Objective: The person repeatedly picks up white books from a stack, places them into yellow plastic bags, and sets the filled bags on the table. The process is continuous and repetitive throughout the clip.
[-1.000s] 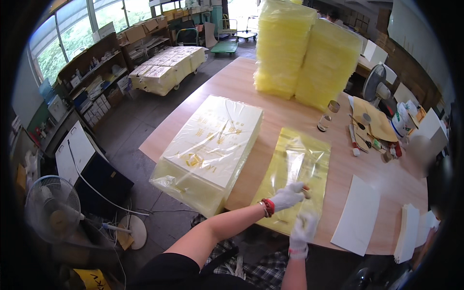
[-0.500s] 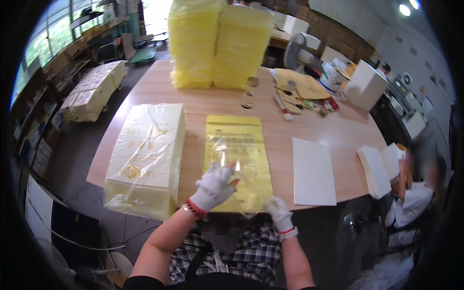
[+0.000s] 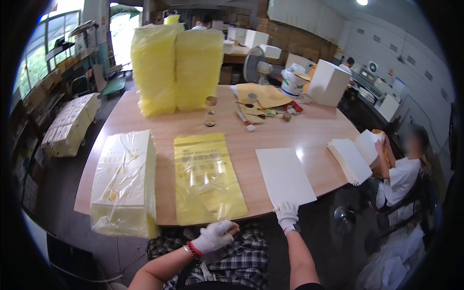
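My right hand [image 3: 287, 215] has its fingers over the near edge of the white sheet [image 3: 285, 176], close to its left corner; I cannot tell whether the thumb is under it, so it may be a pinch or only a touch. The sheet lies flat at the front of the table [image 3: 309, 130], to the right of the yellow bag [image 3: 205, 176]. I judge it light and fairly stiff, like thin card, easy to crease at a corner and a bit slippery through my glove; the near edge by the table's rim looks the best hold, with the thumb below. My left hand [image 3: 216, 236] is half curled just in front of the bag's near end, with nothing visible in it, and how far it is closed I cannot tell. The bag shines like film, so I expect it limp and slick, best taken by an edge. Left of it sits the wrapped stack [image 3: 123, 193], which looks heavy. A folded pile [image 3: 349, 159] and a seated person [image 3: 408, 169] limit room on the right; the jar [image 3: 210, 112] and 2 tall yellow stacks [image 3: 176, 72] stand farther back, out of the sheet's way.
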A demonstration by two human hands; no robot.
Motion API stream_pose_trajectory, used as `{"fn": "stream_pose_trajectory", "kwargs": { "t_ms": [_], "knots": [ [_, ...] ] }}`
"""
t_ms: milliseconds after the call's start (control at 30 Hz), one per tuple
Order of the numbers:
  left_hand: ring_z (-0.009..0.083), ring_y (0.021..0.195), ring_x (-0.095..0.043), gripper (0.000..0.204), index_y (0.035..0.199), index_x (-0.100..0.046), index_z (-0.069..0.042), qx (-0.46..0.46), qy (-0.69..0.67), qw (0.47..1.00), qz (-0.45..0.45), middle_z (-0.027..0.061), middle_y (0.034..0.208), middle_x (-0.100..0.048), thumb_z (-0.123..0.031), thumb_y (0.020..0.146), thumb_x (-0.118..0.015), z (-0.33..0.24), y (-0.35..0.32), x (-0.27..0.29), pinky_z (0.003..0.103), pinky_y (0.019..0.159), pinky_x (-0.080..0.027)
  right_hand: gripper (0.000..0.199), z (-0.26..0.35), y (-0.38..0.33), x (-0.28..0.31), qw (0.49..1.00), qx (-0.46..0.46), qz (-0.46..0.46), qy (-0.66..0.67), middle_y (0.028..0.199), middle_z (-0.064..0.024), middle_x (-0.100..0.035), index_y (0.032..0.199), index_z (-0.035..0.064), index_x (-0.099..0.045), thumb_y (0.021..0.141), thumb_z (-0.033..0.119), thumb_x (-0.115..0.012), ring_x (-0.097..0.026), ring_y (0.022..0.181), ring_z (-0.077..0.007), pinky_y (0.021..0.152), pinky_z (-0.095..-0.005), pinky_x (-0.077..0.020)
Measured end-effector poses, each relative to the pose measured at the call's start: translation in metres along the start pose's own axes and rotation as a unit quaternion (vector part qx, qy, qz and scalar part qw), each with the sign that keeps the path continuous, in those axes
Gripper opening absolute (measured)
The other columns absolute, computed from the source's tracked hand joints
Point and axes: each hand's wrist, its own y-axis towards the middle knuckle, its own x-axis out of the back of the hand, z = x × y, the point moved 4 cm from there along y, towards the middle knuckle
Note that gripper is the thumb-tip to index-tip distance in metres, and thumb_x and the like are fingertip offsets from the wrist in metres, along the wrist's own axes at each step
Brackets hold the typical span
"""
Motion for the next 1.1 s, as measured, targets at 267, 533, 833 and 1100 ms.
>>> {"fn": "stream_pose_trajectory", "kwargs": {
  "t_ms": [267, 533, 833, 1100],
  "knots": [
    [0.0242, 0.075, -0.061, 0.018, 0.106, -0.045, -0.005, 0.412, -0.628, 0.659, 0.042, 0.0093, 0.085, -0.059, -0.010, 0.089, -0.041, 0.076, 0.030, -0.156, 0.044, 0.073, -0.053, 0.035, 0.033, 0.017, 0.021, 0.999, 0.027, -0.029, 0.012, 0.103, -0.0113, -0.057, 0.105, 0.0128, -0.056, 0.074, 0.028, -0.061, -0.053, 0.098, -0.0292, 0.098, -0.0486, -0.0300],
    [0.0217, 0.071, -0.059, 0.014, 0.098, -0.046, -0.002, 0.361, -0.587, 0.723, 0.046, 0.0077, 0.079, -0.055, -0.002, 0.084, -0.044, 0.104, 0.001, -0.121, 0.035, 0.066, -0.052, 0.033, 0.016, 0.003, -0.010, 0.993, 0.113, -0.008, 0.024, 0.094, -0.0053, -0.057, 0.097, 0.0147, -0.057, 0.065, 0.017, -0.063, -0.054, 0.092, -0.0265, 0.079, -0.0405, -0.0459],
    [0.0173, 0.068, -0.056, 0.020, 0.102, -0.043, -0.002, 0.375, -0.557, 0.740, 0.045, 0.0079, 0.081, -0.054, -0.001, 0.082, -0.046, 0.112, 0.007, -0.119, 0.028, 0.060, -0.048, 0.020, -0.022, 0.003, -0.015, 0.995, -0.003, 0.008, 0.098, 0.087, -0.0084, -0.062, 0.093, 0.0160, -0.060, 0.074, 0.014, -0.058, -0.059, 0.080, -0.0297, 0.069, -0.0412, -0.0479],
    [0.0216, 0.094, -0.059, 0.044, 0.123, -0.043, -0.005, 0.406, -0.564, 0.710, 0.114, 0.0096, 0.110, -0.058, -0.024, 0.085, -0.055, 0.091, 0.052, -0.120, 0.036, 0.081, -0.049, 0.020, 0.102, -0.047, 0.072, 0.941, 0.188, 0.153, 0.235, 0.091, -0.0103, -0.061, 0.099, 0.0112, -0.060, 0.081, 0.018, -0.055, -0.060, 0.083, -0.0274, 0.070, -0.0355, -0.0490]
  ]
}}
